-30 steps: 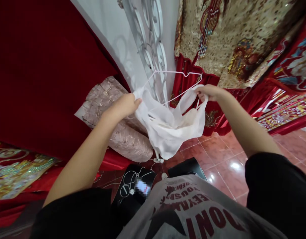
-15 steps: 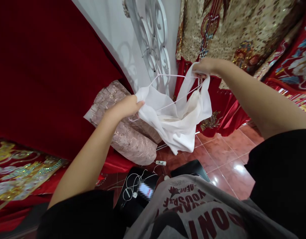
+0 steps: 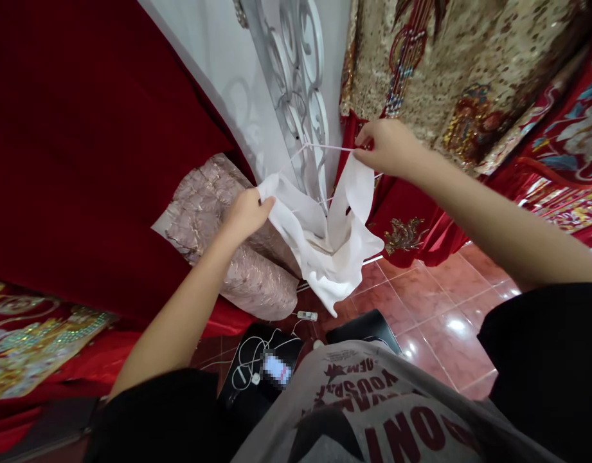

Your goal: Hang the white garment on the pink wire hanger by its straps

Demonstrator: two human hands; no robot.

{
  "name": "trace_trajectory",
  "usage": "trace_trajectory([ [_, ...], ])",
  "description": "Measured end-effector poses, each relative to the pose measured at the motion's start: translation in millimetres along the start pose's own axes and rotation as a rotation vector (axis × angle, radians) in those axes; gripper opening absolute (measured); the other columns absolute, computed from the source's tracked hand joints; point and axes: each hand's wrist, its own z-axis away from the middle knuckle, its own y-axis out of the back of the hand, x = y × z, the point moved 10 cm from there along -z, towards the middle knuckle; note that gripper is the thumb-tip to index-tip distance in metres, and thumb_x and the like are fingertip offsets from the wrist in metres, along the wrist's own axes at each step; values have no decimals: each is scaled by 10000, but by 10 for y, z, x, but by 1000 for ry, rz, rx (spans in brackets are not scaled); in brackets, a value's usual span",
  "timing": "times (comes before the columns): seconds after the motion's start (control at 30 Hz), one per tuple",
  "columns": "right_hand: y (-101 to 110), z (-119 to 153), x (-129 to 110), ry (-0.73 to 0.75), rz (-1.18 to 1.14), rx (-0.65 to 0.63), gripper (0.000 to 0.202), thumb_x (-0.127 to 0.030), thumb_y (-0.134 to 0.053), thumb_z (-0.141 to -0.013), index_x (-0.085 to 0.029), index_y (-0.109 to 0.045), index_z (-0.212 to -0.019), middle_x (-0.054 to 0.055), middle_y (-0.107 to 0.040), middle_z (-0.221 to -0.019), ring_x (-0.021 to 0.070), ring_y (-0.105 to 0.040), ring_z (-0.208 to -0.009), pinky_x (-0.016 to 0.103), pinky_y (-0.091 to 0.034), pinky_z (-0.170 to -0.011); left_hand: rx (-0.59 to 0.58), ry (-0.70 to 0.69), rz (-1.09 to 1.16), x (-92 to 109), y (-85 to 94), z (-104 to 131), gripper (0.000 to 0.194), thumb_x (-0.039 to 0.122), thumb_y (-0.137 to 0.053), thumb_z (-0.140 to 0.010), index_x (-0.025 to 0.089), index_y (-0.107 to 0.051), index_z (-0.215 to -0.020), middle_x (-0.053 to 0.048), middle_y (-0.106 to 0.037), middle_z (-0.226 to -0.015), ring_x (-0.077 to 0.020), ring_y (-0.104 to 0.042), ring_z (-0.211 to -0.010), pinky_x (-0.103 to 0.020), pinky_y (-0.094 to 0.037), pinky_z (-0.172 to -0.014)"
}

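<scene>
A white cloth garment (image 3: 324, 247) droops in folds from a thin pale hanger (image 3: 329, 147), whose hook is up by the scrollwork. My left hand (image 3: 251, 211) is closed on the garment's left edge, thumb on top. At the other side my right hand (image 3: 380, 148) pinches the top of the cloth at the right part of the hanger. Between the two hands the garment's neckline gapes, and its lower folds hang over the tiles.
Behind the garment rises a white scrollwork frame (image 3: 316, 74). A pink sequined fabric (image 3: 257, 276) lies beneath my left arm. Red drapery (image 3: 83, 128) fills the left; a gold sequined dress (image 3: 450, 64) hangs right. A phone (image 3: 277, 370) and cables lie on a black seat.
My right hand has moved slightly left and down with its grip at the cloth's top. The garment's right side has drawn inward, and its folds hang narrower and lower.
</scene>
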Motion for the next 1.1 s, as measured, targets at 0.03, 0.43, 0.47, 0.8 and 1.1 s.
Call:
trace_trajectory([
  [0.03,-76,114,-59,62,-12,55,220,-370,-745,-990,-151,-748,-970,91,-710,-925,249,-693,-913,463,-594,-932,43,-13,29,-16,5,19,139,310,-724,-916,175,-743,-890,-119,-727,-832,-359,-731,-923,-466,-562,-931],
  [0.43,-1742,939,-757,-15,-348,35,231,-332,-564,-1081,-210,-761,-1084,86,-779,-956,261,-689,-956,419,-478,-927,890,28,733,-452,-636,1141,479,456,-765,-919,228,-505,-1252,-153,-581,-1345,-262,-636,-1238,-396,-542,-1065],
  [0.47,-1757,977,-748,-56,-341,67,233,-330,-564,-1087,-213,-763,-1056,84,-773,-937,261,-684,-953,418,-469,-930,868,94,778,-477,-790,1185,519,468,-786,-901,229,-497,-1260,-152,-598,-1330,-260,-646,-1226,-399,-541,-1069],
  [0.8,-1689,1117,-766,-110,-381,144,237,-361,-596,-1095,-237,-778,-1007,67,-799,-955,262,-686,-939,433,-478,-952,459,157,807,-247,-865,987,277,437,-740,-870,165,-736,-923,-101,-793,-886,-272,-753,-850,-366,-590,-807],
  [1.1,-1728,1088,-730,-132,-445,103,263,-398,-605,-1092,-230,-780,-991,79,-803,-956,268,-699,-953,438,-474,-982,302,181,1214,-146,-527,796,249,334,-854,-660,183,-717,-804,-38,-740,-804,-211,-702,-758,-325,-595,-762],
])
